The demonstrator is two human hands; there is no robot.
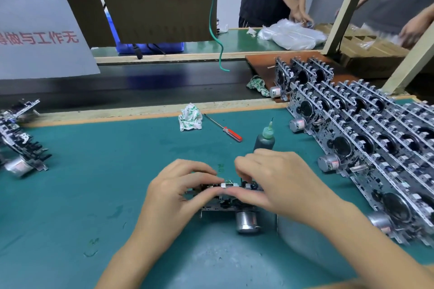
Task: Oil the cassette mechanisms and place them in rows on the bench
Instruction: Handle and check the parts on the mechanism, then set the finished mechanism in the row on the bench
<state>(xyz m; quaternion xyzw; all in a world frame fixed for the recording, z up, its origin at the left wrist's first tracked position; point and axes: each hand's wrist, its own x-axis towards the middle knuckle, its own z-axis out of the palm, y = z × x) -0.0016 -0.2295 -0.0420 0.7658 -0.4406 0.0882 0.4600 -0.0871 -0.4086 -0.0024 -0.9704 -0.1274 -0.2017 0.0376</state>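
Head view: red Chinese characters, partly cut off, mark the white sign (35,19) at ten o'clock. At centre, my left hand (178,192) and right hand (277,183) both pinch one cassette mechanism (225,202) on the green bench (94,183); finished rows (366,136) stand at three o'clock, the oil bottle (265,139) just beyond my fingers.

A red-handled screwdriver (223,127) lay at the frame's centre, just right of a crumpled white-and-green rag (190,118). A second rag (257,85) sat further up and right. A white sign (35,19) with red characters hung upper left. At upper right, other people's hands worked at clear plastic bags (292,36).
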